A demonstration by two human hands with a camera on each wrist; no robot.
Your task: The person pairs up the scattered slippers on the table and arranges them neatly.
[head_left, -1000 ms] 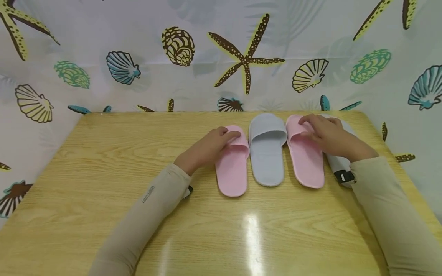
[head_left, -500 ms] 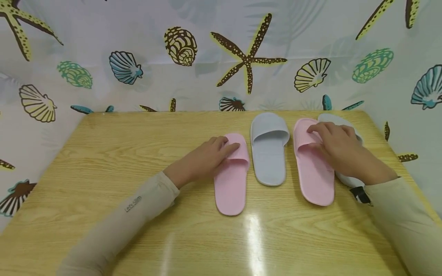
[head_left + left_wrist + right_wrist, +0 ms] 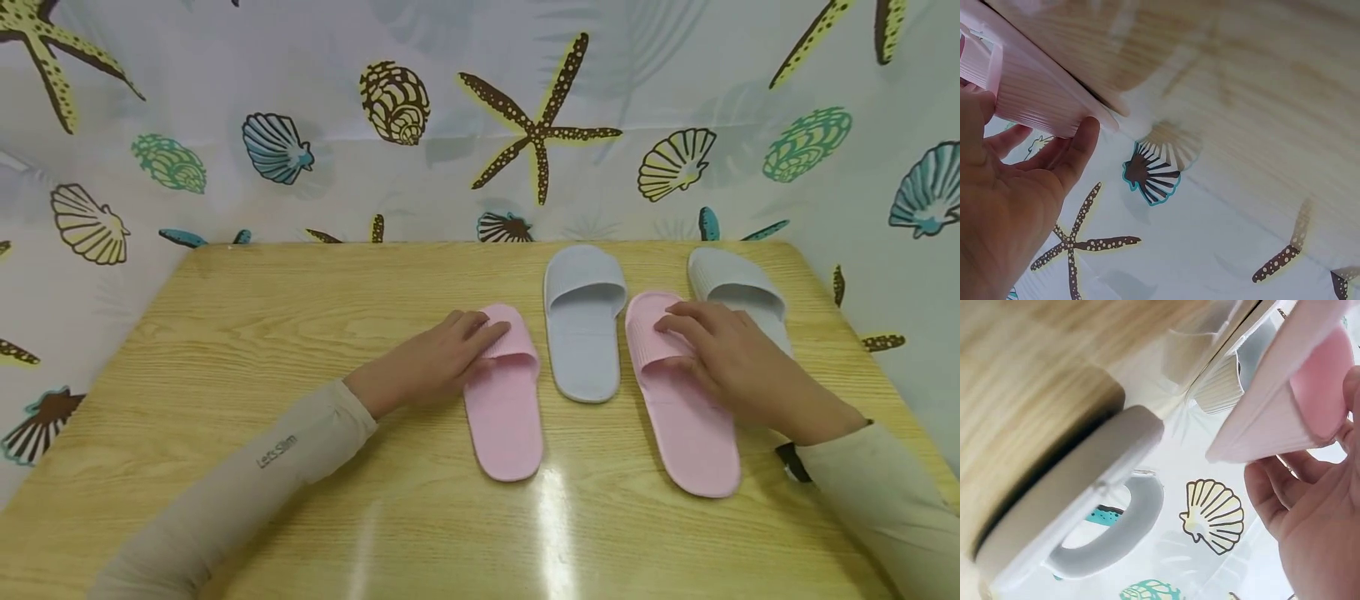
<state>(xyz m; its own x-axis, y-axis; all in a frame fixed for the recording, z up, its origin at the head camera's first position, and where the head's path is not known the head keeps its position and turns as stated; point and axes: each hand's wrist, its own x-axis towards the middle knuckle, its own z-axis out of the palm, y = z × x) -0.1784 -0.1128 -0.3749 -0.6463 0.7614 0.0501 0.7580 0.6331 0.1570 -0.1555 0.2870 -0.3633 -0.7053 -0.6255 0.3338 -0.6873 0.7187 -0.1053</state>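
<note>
In the head view my left hand (image 3: 431, 362) grips the ribbed strap of a pink slipper (image 3: 510, 429) left of centre. Its fingertips lie along the strap in the left wrist view, with the thumb (image 3: 984, 106) by the strap's opening edge. My right hand (image 3: 742, 367) holds a second pink slipper (image 3: 697, 454) by its strap, its sole slanting down to the right. The right wrist view shows that pink slipper (image 3: 1260, 419) tilted and apart from the table. A pale grey slipper (image 3: 585, 354) lies between the two pink ones.
Another pale grey slipper (image 3: 738, 271) lies at the back right, partly behind my right hand. The wooden table (image 3: 300, 292) ends at a white curtain (image 3: 450, 183) printed with shells and starfish.
Both pink slippers have come toward me out of the row, each held by a hand. The grey slippers stay in place, and more of the right one's strap shows now.
</note>
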